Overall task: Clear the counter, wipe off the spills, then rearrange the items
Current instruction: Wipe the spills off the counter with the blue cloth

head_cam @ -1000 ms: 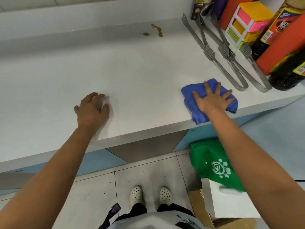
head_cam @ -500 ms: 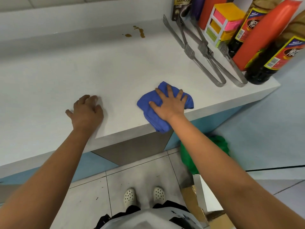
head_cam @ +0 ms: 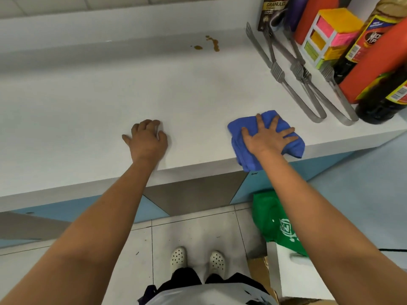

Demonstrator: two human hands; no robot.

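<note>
Flat-fingered, my right hand (head_cam: 267, 137) presses the crumpled blue cloth (head_cam: 267, 137) at the white counter's (head_cam: 92, 111) near edge; my left hand (head_cam: 147, 140) rests loosely curled, holding nothing. Wiping's underway; next, reach far to the brown spill (head_cam: 213, 44).

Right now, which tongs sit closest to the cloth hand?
The leftmost tongs: their looped end lies nearest the right hand on the blue cloth; the others lie further right.
</note>
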